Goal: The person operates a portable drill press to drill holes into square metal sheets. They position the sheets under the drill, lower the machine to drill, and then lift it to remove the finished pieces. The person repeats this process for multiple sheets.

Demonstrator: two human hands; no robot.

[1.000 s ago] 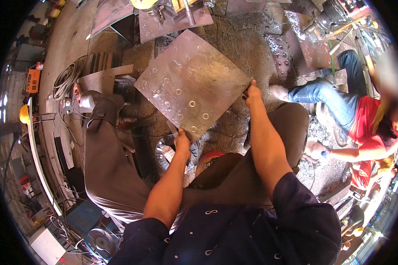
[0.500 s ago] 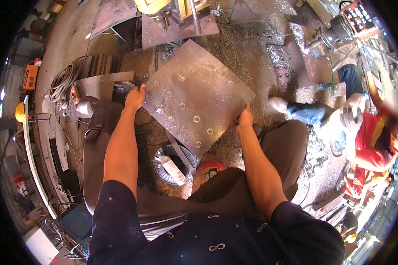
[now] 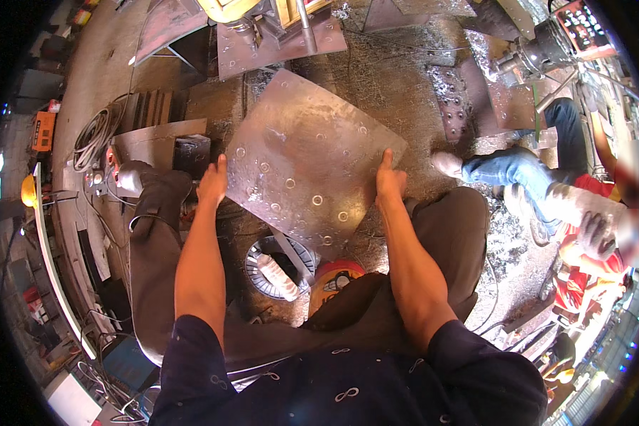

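item: drilled steel plate (image 3: 312,160), my left hand (image 3: 212,184) and right hand (image 3: 390,181) clamped on opposite edges; carrying step, next needs level set-down.

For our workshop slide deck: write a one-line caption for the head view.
Both hands, left hand and right hand, hold a drilled metal plate by opposite edges above a littered floor.

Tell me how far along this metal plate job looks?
Holes with ringed edges already dot the square metal plate. The left hand and right hand grip its opposite edges, holding it above the littered floor. It is not set down anywhere yet, so placing it appears to be what is left.
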